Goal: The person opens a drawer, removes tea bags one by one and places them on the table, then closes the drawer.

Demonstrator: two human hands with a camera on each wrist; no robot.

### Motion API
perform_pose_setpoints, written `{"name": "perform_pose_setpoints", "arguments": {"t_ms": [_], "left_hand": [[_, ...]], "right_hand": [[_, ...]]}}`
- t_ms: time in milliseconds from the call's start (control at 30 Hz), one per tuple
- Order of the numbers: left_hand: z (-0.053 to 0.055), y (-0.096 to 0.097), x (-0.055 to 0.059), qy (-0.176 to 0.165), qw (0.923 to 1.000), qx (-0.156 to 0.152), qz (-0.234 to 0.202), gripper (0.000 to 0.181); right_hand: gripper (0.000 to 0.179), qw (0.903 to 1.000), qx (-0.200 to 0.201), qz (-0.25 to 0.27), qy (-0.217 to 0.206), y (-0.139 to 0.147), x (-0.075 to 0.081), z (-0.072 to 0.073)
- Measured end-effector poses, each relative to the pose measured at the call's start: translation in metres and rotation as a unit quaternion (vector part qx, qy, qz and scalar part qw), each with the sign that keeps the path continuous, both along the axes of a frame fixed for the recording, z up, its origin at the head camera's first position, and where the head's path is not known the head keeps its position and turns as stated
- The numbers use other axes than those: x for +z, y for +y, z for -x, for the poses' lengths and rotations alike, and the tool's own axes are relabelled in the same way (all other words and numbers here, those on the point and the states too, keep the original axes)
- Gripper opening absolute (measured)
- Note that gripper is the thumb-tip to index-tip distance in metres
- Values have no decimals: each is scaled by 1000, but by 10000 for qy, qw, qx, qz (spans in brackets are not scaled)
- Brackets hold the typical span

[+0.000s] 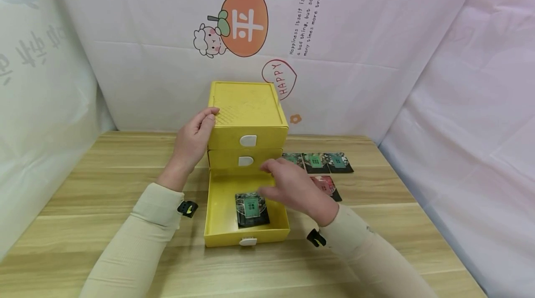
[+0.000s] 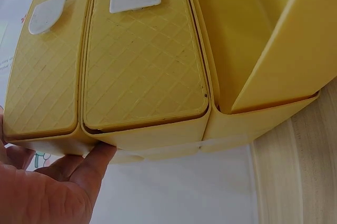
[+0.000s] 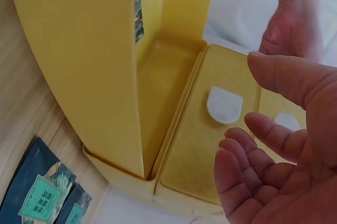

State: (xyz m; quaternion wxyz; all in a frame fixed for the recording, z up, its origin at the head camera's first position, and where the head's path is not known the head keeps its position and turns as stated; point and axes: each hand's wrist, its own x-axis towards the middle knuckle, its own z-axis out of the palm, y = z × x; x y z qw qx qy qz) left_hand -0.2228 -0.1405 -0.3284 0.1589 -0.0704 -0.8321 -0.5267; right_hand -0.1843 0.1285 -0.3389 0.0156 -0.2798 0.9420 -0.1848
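A yellow three-drawer box point(image 1: 249, 103) with white tabs stands on the table, its bottom drawer point(image 1: 221, 205) pulled out. Inside that drawer lies a flat packet point(image 1: 252, 210), dark with a green label. My left hand point(image 1: 193, 142) rests against the box's upper left side, its fingertips touching the wall beside the top two drawers in the left wrist view. Above the right side of the pulled-out drawer hovers my right hand point(image 1: 292, 184), fingers loosely bent. Nothing is between its fingers point(image 3: 234, 174) in the right wrist view.
Right of the box, several similar packets point(image 1: 315, 162) lie in a row on the wooden table point(image 1: 376, 228). A red-printed packet point(image 1: 330, 186) lies nearer, partly behind my right hand. White printed cloth point(image 1: 159, 19) hangs behind and at both sides.
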Motion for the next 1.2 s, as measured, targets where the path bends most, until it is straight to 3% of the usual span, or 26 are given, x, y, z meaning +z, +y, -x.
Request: {"name": "perform_pose_setpoints", "arguments": {"t_ms": [267,900,1200], "left_hand": [[0,0,0,34,10000,5,10,53],[0,0,1,28,10000,4,-29,53],[0,0,1,21,10000,41,-4,52]], "right_hand": [[57,9977,483,-468,-34,-12,-7,6],[75,9849,634,-1552,-439,-26,-26,21],[87,9726,823,-2064,-690,-31,-36,25]]}}
